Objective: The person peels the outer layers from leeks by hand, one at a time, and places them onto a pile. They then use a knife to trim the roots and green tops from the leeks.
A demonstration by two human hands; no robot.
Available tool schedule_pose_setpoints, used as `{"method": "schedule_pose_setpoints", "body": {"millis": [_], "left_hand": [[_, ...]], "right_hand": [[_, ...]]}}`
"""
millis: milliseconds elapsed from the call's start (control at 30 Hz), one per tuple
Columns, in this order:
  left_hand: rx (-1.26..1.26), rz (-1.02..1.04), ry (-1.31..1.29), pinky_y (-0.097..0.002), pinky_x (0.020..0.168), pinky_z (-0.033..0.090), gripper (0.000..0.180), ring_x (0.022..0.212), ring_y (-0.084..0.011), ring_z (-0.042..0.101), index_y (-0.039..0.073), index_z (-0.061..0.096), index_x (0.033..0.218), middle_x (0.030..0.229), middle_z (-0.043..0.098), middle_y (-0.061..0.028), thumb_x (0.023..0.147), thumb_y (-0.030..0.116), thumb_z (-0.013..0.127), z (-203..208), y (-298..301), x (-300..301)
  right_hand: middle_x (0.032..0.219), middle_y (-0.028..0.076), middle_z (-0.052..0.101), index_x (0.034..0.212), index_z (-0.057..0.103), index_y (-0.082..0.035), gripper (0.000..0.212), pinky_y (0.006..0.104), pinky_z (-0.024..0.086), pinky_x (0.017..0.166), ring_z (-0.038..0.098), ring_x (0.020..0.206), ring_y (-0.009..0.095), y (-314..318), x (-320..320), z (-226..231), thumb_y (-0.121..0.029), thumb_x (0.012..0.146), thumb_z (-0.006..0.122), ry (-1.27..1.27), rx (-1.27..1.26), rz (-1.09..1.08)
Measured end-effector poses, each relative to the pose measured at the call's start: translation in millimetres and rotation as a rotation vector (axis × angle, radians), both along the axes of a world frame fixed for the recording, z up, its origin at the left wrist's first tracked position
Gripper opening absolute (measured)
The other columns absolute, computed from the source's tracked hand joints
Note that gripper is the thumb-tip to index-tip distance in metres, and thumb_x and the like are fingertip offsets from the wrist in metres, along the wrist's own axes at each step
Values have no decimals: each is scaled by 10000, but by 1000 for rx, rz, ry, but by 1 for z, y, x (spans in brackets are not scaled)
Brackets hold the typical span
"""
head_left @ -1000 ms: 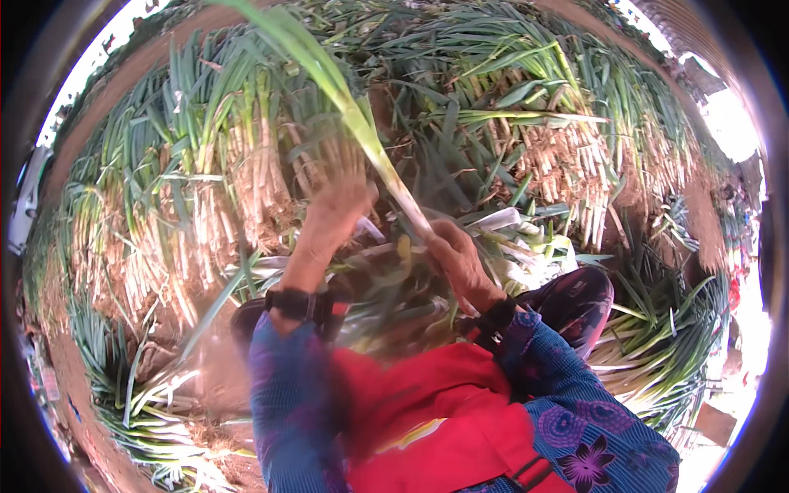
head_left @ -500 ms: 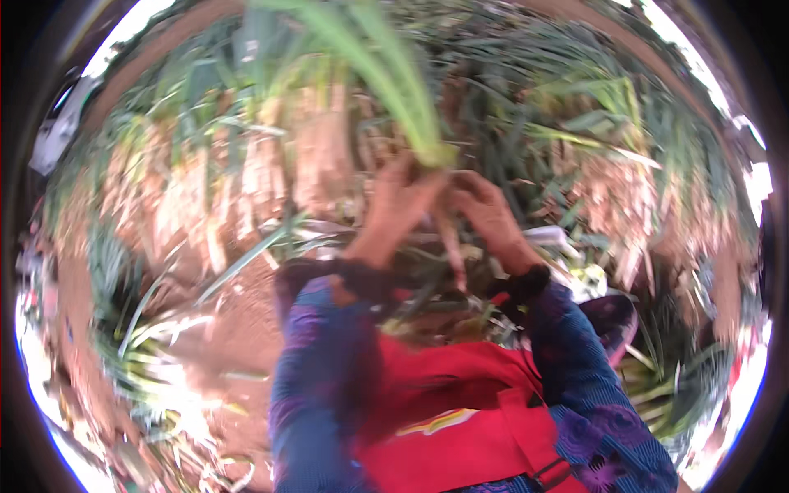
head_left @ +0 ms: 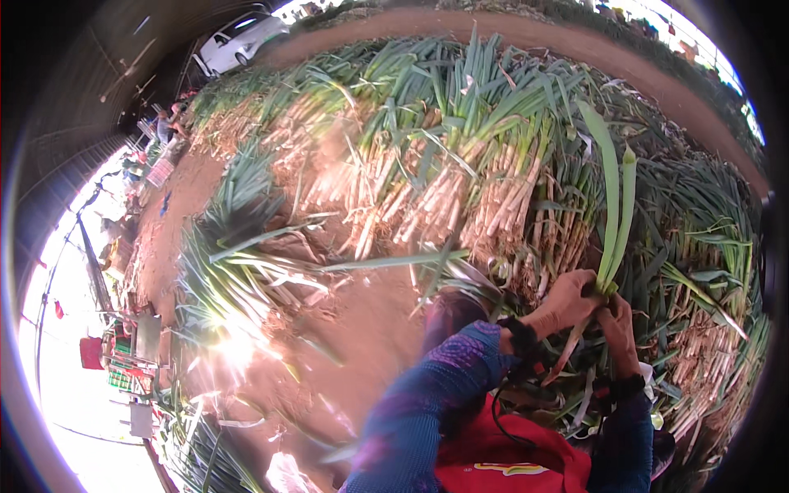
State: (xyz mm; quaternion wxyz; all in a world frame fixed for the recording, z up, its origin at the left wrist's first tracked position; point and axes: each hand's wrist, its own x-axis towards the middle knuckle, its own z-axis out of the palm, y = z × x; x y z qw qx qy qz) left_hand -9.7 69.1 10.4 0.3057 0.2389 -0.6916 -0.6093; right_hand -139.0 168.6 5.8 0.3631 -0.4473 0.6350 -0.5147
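Observation:
A single leek (head_left: 612, 218) is held in front of me, its green leaves pointing up and its pale stalk slanting down toward the lower left. My left hand (head_left: 569, 301) is closed round it just below where the leaves part. Against the same spot, from the right, my right hand (head_left: 618, 329) pinches at the leek with bent fingers; its fingertips are partly hidden. Both hands are close together. Behind them a thick row of leeks (head_left: 509, 189) leans with roots toward me, and another heap of leeks (head_left: 707, 337) lies to my right.
A separate pile of leeks (head_left: 226, 271) lies to the left on the brown dirt floor (head_left: 370, 329). Trimmings are scattered around my feet. A white vehicle (head_left: 242, 41) stands at the far left, where another person (head_left: 164, 123) is visible near crates. Red cloth (head_left: 509, 452) covers my lap.
My view has swung to the left, so the hands and leek now appear farther right. Both hands stay together on the leek, whose leaves now stand more upright.

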Motion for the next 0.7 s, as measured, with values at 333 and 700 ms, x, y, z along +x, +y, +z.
{"method": "schedule_pose_setpoints", "body": {"millis": [333,700], "left_hand": [[84,-104,139,-289,723,471,156,820,-133,593,-18,632,905,838,601,-74,763,17,685,2,-2,6],[38,-169,155,-260,738,451,183,853,-91,543,-7,626,987,876,588,-28,821,59,664,13,-20,14]], "right_hand": [[800,7,597,1051,575,-1,274,226,459,567,569,671,77,3,12,4,-63,802,481,-174,-21,-127],[857,-19,576,1081,561,-55,287,212,434,671,546,752,70,7,25,-13,-274,897,537,-535,-45,-19]]}}
